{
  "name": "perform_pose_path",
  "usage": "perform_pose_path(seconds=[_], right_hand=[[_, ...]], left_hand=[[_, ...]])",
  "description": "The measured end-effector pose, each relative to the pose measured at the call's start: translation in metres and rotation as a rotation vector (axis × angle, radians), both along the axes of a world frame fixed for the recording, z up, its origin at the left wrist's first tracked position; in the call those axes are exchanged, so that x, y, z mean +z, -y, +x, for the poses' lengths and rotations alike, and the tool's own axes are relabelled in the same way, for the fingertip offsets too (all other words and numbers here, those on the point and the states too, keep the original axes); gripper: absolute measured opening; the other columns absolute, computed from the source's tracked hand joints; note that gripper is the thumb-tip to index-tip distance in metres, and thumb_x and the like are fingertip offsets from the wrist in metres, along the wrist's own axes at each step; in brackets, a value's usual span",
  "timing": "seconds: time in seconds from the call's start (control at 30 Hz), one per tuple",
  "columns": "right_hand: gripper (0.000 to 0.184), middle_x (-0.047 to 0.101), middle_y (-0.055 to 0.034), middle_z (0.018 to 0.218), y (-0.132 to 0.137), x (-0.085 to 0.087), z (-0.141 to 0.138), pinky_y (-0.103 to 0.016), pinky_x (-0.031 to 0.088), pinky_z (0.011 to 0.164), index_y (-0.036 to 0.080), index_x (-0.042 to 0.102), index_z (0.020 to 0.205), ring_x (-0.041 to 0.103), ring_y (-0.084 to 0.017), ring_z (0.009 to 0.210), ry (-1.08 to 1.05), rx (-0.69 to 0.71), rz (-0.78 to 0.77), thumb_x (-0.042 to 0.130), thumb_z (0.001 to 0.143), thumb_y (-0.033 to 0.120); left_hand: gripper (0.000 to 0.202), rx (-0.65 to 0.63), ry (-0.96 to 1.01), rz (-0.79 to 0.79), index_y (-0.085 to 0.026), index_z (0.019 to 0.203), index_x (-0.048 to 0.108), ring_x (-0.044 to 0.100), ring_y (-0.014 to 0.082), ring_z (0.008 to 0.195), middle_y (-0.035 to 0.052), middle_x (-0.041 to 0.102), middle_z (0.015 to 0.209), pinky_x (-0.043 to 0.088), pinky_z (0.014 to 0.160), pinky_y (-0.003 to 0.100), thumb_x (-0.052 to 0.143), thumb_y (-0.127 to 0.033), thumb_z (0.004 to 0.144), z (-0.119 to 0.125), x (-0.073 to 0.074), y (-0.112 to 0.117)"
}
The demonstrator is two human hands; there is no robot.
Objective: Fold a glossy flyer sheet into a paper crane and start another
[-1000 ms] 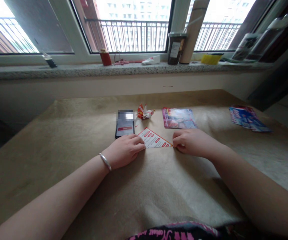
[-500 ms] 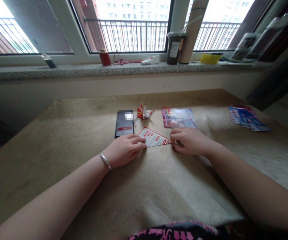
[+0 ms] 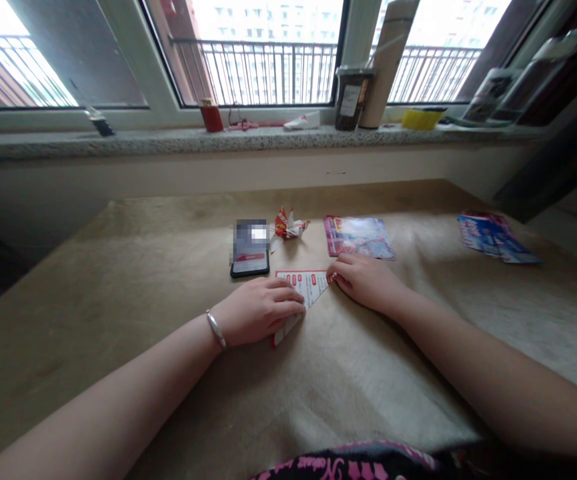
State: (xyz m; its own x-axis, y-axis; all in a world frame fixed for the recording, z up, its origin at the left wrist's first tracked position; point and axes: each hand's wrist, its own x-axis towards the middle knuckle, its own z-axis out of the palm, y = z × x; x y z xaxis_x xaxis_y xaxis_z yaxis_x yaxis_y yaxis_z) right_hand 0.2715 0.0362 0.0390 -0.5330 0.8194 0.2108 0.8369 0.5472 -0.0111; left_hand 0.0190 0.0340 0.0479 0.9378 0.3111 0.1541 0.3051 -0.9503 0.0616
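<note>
A folded triangle of red-and-white printed paper (image 3: pixel 311 285) lies on the tan table (image 3: pixel 118 280). My left hand (image 3: pixel 261 310), with a silver bracelet at the wrist, rests on top of the paper's left part with its fingers curled and pressed down. My right hand (image 3: pixel 365 280) pinches the paper's right corner between its fingertips. A black phone (image 3: pixel 251 250) lies just beyond my left hand. A small folded paper crane (image 3: pixel 288 225) sits behind the paper.
A colourful leaflet (image 3: pixel 358 237) lies just beyond my right hand and another leaflet (image 3: pixel 495 237) at the far right. The stone windowsill (image 3: pixel 143 140) carries a red cup (image 3: pixel 211 115), a dark jar (image 3: pixel 349 97), a yellow container (image 3: pixel 422 117) and bottles.
The paper triangle has been turned and pulled nearer, its long edge now slanting down to the left. My left hand slid onto it; my right hand moved left and farther away with the corner.
</note>
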Motion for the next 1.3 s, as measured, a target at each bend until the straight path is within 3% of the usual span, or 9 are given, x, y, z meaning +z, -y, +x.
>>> perform_pose_path(seconds=[0.13,0.27,0.43,0.63,0.83,1.03,1.17,1.3], right_hand=[[0.022,0.061,-0.0082,0.091,0.003,0.000,0.000,-0.029,0.039,0.074,0.019,0.063,0.095,0.052,-0.021,0.092,-0.009,0.014,0.002,0.043,0.087,0.023],[0.025,0.060,-0.0102,0.096,0.005,0.000,0.000,-0.033,0.041,0.080,0.019,0.062,0.100,0.052,-0.023,0.095,-0.026,0.028,-0.004,0.044,0.088,0.030],[0.029,0.059,-0.0105,0.098,0.005,0.000,-0.001,-0.035,0.041,0.083,0.019,0.062,0.104,0.051,-0.024,0.098,-0.037,0.028,-0.006,0.045,0.087,0.035],[0.032,0.060,-0.0106,0.104,0.003,-0.002,0.000,-0.038,0.041,0.088,0.018,0.061,0.108,0.049,-0.025,0.103,-0.074,0.052,-0.023,0.047,0.086,0.037],[0.038,0.058,-0.0092,0.117,0.003,-0.004,-0.002,-0.041,0.039,0.095,0.019,0.056,0.118,0.047,-0.024,0.109,-0.127,0.169,-0.083,0.052,0.083,0.035],[0.042,0.055,-0.0085,0.126,0.007,-0.004,-0.008,-0.042,0.035,0.100,0.020,0.053,0.122,0.045,-0.022,0.115,-0.190,0.267,-0.135,0.054,0.082,0.032],[0.045,0.055,-0.0067,0.126,0.010,-0.004,-0.012,-0.043,0.037,0.099,0.022,0.052,0.123,0.044,-0.023,0.117,-0.244,0.286,-0.184,0.057,0.079,0.030],[0.045,0.058,-0.0072,0.122,0.015,-0.002,-0.019,-0.041,0.037,0.098,0.022,0.051,0.122,0.044,-0.021,0.117,-0.291,0.317,-0.241,0.057,0.079,0.029]], left_hand=[[0.037,0.128,0.005,0.037,-0.020,0.122,0.050,0.043,0.0224,0.121,0.0083,0.049,0.131,0.039,0.100,0.040,0.046,-0.022,0.085,-0.004,-0.007,-0.002],[0.044,0.233,-0.045,0.039,-0.017,0.127,0.045,0.038,0.0259,0.126,0.0121,0.043,0.135,0.035,0.103,0.043,0.048,-0.032,0.086,-0.005,-0.009,-0.002],[0.042,0.203,-0.050,0.052,-0.019,0.124,0.048,0.042,0.0264,0.121,0.0104,0.047,0.132,0.038,0.100,0.043,0.048,-0.037,0.086,-0.003,-0.005,0.000],[0.036,0.158,-0.056,0.063,-0.022,0.121,0.050,0.051,0.0235,0.100,0.0068,0.052,0.126,0.046,0.087,0.040,0.044,-0.034,0.088,0.000,0.001,0.003],[0.030,0.087,-0.064,0.054,-0.023,0.115,0.054,0.052,0.0204,0.092,0.0054,0.056,0.120,0.046,0.082,0.036,0.042,-0.029,0.089,0.002,0.001,0.005],[0.039,0.092,-0.025,-0.007,-0.025,0.125,0.047,0.045,0.0246,0.116,0.0069,0.038,0.139,0.040,0.096,0.042,0.047,-0.031,0.086,-0.002,-0.004,0.003],[0.047,0.133,-0.008,-0.092,-0.023,0.130,0.041,0.036,0.0256,0.125,0.0083,0.041,0.137,0.033,0.103,0.043,0.049,-0.039,0.086,-0.001,-0.009,0.003],[0.050,0.192,-0.009,-0.118,-0.022,0.128,0.043,0.037,0.0275,0.121,0.0096,0.043,0.132,0.034,0.101,0.045,0.049,-0.045,0.084,0.002,-0.012,0.007]])
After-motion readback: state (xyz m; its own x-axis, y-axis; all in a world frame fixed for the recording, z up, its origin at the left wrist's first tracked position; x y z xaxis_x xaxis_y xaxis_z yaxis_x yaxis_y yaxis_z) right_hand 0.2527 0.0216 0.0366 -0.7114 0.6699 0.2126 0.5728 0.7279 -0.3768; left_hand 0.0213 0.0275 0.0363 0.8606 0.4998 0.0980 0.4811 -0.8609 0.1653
